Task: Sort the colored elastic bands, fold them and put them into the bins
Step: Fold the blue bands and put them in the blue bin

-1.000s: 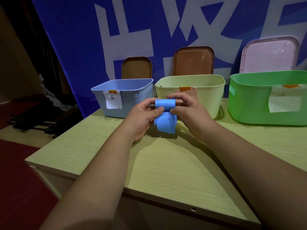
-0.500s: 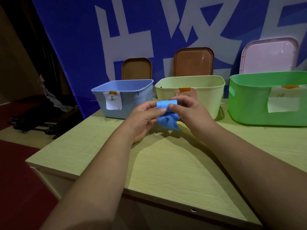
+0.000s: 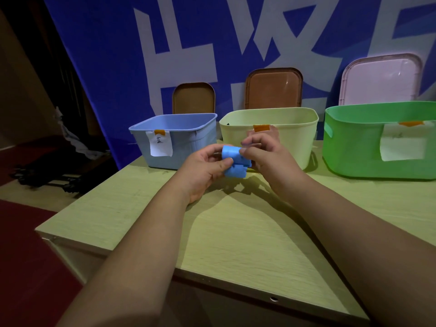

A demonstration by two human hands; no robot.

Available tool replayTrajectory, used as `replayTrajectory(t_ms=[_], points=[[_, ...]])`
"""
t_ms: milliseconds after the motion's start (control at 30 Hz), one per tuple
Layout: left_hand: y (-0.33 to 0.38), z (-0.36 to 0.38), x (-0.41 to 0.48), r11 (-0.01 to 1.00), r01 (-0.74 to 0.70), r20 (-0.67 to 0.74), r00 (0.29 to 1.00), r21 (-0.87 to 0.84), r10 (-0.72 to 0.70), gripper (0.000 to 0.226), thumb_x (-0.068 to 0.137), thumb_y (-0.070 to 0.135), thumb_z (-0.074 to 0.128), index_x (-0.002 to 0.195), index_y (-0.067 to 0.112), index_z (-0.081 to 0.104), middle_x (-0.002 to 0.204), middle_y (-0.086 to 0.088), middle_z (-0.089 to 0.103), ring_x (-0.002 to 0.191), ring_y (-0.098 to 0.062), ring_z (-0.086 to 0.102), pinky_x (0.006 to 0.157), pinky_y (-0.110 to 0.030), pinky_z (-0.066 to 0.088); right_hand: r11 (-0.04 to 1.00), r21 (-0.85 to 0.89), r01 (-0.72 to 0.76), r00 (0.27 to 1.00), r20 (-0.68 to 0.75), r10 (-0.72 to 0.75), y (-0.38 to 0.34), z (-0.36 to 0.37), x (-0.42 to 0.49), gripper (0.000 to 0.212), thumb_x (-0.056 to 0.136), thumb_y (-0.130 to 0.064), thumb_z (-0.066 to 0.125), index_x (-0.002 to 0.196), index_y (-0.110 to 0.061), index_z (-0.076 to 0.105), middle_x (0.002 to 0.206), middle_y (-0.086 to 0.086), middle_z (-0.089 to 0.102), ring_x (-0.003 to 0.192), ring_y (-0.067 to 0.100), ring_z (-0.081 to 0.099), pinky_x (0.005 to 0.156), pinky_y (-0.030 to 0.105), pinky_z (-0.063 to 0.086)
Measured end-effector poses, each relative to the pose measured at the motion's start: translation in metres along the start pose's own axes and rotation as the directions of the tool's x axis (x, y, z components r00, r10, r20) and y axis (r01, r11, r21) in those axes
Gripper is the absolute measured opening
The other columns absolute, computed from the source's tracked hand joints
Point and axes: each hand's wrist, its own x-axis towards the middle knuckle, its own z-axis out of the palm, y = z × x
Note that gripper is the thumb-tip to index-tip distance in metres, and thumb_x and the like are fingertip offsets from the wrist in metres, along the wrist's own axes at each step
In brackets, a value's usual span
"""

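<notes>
A blue band (image 3: 234, 161), folded into a small bundle, is being held above the table (image 3: 236, 232), in front of the yellow bin (image 3: 269, 135). The left hand (image 3: 205, 168) is pinching its left side with thumb and curled fingers, and the right hand (image 3: 264, 154) is gripping its right side. The blue bin (image 3: 174, 138) is sitting to the left, the green bin (image 3: 379, 140) to the right.

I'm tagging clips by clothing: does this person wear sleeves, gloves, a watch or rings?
Nothing worn shows. The left hand and right hand are ungloved. The left forearm and right forearm are bare to the picture's lower edge: no sleeves, watch or bracelet. No ring shows on the visible fingers.
</notes>
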Motion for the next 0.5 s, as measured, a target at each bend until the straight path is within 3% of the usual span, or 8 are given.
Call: replayTrajectory(t_ms=[67,167,267,367,500], points=[[0.0012,-0.0012,-0.0008,1.0,-0.009,0.021,1.0,0.024,0.009,0.045,0.096,-0.008,0.068,0.136,0.012,0.069,0.128,-0.018,0.074,0.115,-0.026,0.075,0.094,-0.031,0.061,0.999,-0.032,-0.009,1.0,-0.02,0.008,0.0016,-0.0021,0.001,0.018,0.086,-0.027,0.081,0.104,-0.025,0.077,0.123,0.006,0.068,0.11,0.023,0.071,0.098,0.047,0.061],[0.0028,-0.003,-0.001,0.999,-0.007,0.024,1.0,0.037,0.006,0.047,0.095,-0.009,0.069,0.135,0.018,0.072,0.129,-0.014,0.074,0.12,-0.027,0.073,0.1,-0.034,0.059,0.992,-0.125,-0.024,1.0,-0.002,0.024,0.0006,-0.0037,-0.0001,0.019,0.097,-0.025,0.077,0.116,-0.021,0.077,0.126,0.003,0.066,0.109,0.02,0.072,0.099,0.041,0.062],[0.0019,-0.0041,0.0001,1.0,-0.02,0.014,1.0,0.015,0.02,0.05,0.094,-0.011,0.07,0.135,0.017,0.072,0.129,-0.012,0.075,0.121,-0.025,0.073,0.096,-0.031,0.059,0.983,-0.18,-0.04,0.998,0.043,0.049,-0.0024,-0.0048,-0.0031,0.026,0.102,-0.028,0.07,0.125,-0.02,0.077,0.114,-0.004,0.07,0.1,0.016,0.074,0.098,0.038,0.063],[0.0018,-0.0047,0.0004,1.0,-0.024,-0.017,1.0,0.0,0.024,0.052,0.092,-0.012,0.071,0.137,0.013,0.069,0.127,-0.011,0.077,0.121,-0.025,0.073,0.098,-0.032,0.059,0.977,-0.208,-0.034,0.997,0.055,0.047,-0.003,-0.0055,-0.0052,0.027,0.101,-0.032,0.069,0.125,-0.024,0.078,0.108,-0.006,0.074,0.096,0.014,0.076,0.098,0.04,0.063],[0.0014,-0.0038,0.001,0.999,-0.002,-0.054,0.999,-0.046,0.0,0.048,0.091,-0.01,0.073,0.137,0.003,0.067,0.126,-0.016,0.077,0.121,-0.028,0.074,0.104,-0.034,0.059,0.985,-0.173,-0.003,1.0,0.02,0.007,-0.0029,-0.0061,-0.0028,0.024,0.096,-0.029,0.077,0.118,-0.023,0.082,0.116,0.0,0.072,0.102,0.018,0.075,0.096,0.044,0.064]])
